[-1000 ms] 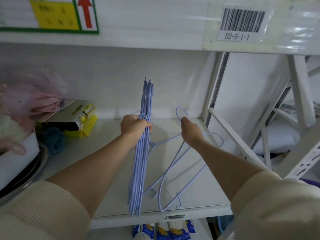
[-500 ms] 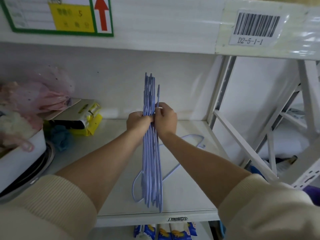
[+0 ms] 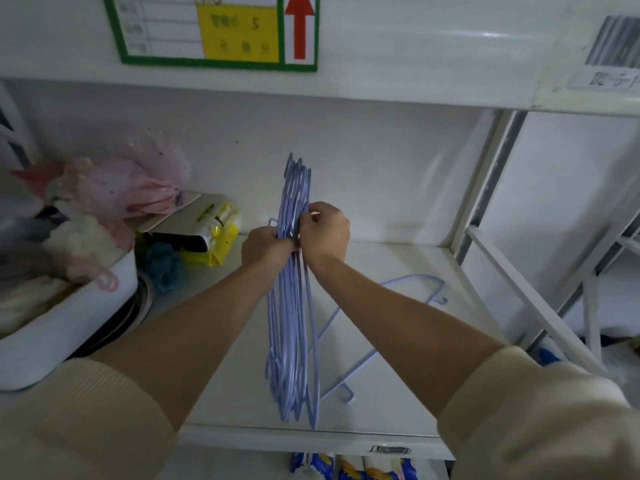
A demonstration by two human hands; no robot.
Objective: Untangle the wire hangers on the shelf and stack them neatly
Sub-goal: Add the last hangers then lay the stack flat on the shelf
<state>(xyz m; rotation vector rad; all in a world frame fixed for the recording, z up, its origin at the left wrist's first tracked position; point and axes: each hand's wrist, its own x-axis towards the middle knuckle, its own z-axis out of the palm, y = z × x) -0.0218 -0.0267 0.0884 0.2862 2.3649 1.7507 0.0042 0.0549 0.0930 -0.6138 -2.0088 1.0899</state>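
Observation:
A bundle of several light-blue wire hangers point(image 3: 292, 323) stands on edge above the white shelf point(image 3: 398, 341), reaching from the shelf's front up toward the back wall. My left hand point(image 3: 266, 249) grips the bundle from the left near its upper third. From the right, my right hand point(image 3: 325, 233) pinches the same bundle with its fingertips on the wires. One more blue wire hanger point(image 3: 412, 289) lies flat on the shelf to the right of the bundle, partly hidden by my right forearm.
A white tub point(image 3: 69, 327) of cloth items stands at the left over a dark round pan. Behind it are a pink net bag point(image 3: 131, 188), yellow packets point(image 3: 218, 237) and a blue lump point(image 3: 164, 265). White shelf uprights point(image 3: 481, 188) rise at the right. Packets show below the shelf's front.
My right hand lifted one hanger off the shelf, carried it left and pressed it against the bundle in my left hand. One hanger stays flat on the shelf. The view shifted right.

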